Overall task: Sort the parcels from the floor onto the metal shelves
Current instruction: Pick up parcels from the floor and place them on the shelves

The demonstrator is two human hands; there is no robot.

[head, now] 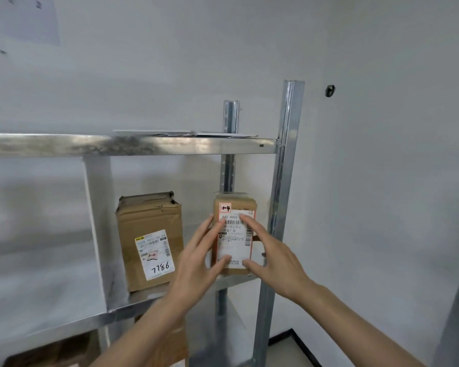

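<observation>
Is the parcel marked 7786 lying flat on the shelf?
No, the parcel marked 7786 stands upright on the shelf, left of the small parcel.

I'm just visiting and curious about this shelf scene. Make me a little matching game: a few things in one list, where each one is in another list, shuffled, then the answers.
Things:
1. parcel marked 7786
2. small parcel
3. flat papers
4. left hand

Places:
A. lying on the top shelf
B. standing at the right end of the middle shelf, between both hands
C. standing on the middle shelf, left of the other parcel
D. open fingers against the small parcel's left side

Pairs: 1-C, 2-B, 3-A, 4-D

The right hand touches the same parcel's label from the right.
</observation>
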